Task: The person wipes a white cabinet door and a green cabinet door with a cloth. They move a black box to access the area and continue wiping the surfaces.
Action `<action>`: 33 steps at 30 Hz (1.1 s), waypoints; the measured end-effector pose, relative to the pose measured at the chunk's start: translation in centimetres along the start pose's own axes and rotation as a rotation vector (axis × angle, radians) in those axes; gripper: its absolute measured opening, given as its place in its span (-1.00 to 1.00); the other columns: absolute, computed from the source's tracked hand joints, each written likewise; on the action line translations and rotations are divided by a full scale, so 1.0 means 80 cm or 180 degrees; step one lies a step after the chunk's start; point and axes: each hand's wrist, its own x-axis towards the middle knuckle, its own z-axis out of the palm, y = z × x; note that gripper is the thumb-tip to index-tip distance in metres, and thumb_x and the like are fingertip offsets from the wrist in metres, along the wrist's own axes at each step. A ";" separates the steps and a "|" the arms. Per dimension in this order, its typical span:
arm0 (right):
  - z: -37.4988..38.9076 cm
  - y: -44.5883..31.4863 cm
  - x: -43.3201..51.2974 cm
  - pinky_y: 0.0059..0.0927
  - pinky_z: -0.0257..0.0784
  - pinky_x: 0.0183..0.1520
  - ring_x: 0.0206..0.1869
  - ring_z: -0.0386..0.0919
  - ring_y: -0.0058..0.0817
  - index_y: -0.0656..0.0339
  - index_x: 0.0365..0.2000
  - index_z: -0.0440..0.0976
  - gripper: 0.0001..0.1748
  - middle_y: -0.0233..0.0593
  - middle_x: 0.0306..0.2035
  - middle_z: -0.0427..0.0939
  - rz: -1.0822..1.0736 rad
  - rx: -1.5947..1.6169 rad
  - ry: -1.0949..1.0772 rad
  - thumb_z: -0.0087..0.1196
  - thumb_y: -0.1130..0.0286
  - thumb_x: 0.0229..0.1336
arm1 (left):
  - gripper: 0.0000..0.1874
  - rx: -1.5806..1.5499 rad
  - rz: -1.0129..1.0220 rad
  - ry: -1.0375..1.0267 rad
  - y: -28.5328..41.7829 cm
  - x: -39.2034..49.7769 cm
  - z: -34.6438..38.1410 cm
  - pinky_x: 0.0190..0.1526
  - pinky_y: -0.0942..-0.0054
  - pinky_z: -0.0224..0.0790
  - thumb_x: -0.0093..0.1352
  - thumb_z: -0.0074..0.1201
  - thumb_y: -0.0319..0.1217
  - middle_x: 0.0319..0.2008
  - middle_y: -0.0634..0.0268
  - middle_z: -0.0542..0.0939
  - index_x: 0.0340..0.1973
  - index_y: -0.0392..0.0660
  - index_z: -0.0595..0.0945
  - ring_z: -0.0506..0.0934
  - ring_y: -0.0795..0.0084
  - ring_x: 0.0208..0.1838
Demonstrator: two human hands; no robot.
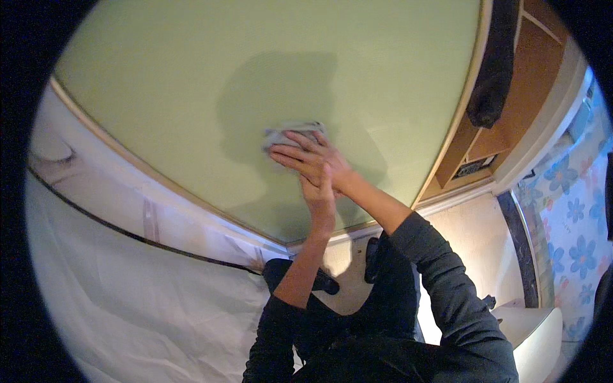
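A crumpled, light grey cloth lies against a large pale green flat surface with a light wooden edge. My right hand presses on the cloth, its fingers spread over it. Beneath and behind it, my left hand overlaps the right one near the palm and wrist; its fingers are mostly hidden, so whether it also touches the cloth cannot be seen. My head and arms cast a shadow over the green surface around the cloth.
A white sheet with a dark edge lies at the left. Open wooden compartments and a dark cloth-like item are at the upper right. Flower-patterned material is at the far right, and a white rounded panel at the lower right.
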 end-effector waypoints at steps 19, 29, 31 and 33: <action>-0.039 0.066 -0.030 0.33 -0.05 0.41 0.47 0.09 -0.13 -0.33 0.25 0.40 -0.32 -0.60 0.38 0.29 0.0649 -0.0625 0.0671 0.09 0.19 0.03 | -0.27 0.0575 0.0354 -0.0531 0.001 0.022 0.074 0.15 0.19 0.44 0.35 0.27 -0.20 0.21 -0.03 0.46 0.29 -0.26 0.27 0.52 0.17 0.16; 0.013 0.073 -0.157 0.43 -0.19 0.43 0.53 -0.05 -0.06 -0.22 0.26 0.40 -0.29 -0.48 0.41 0.25 0.1636 -0.0854 0.1514 0.11 0.25 0.00 | -0.21 0.1636 0.0735 -0.1232 -0.101 -0.017 0.093 0.13 0.15 0.41 0.31 0.27 -0.17 0.05 -0.04 0.58 0.32 -0.25 0.26 0.56 -0.01 0.11; 0.015 0.064 -0.150 0.43 -0.20 0.43 0.53 -0.05 -0.06 -0.22 0.26 0.40 -0.30 -0.49 0.42 0.24 0.1401 -0.0794 0.1312 0.11 0.24 0.00 | -0.23 0.1022 0.0146 -0.1269 -0.098 -0.022 0.072 0.02 0.25 0.47 0.33 0.26 -0.20 0.03 0.02 0.58 0.32 -0.24 0.26 0.59 0.16 0.05; -0.004 0.069 -0.127 0.42 -0.22 0.44 0.54 -0.07 -0.07 -0.23 0.26 0.40 -0.30 -0.50 0.43 0.23 0.1147 -0.0685 0.1057 0.10 0.23 0.02 | -0.27 0.0727 -0.0169 -0.1182 -0.053 -0.020 0.076 -0.10 0.37 0.51 0.37 0.24 -0.22 0.01 0.07 0.58 0.33 -0.23 0.26 0.60 0.30 -0.01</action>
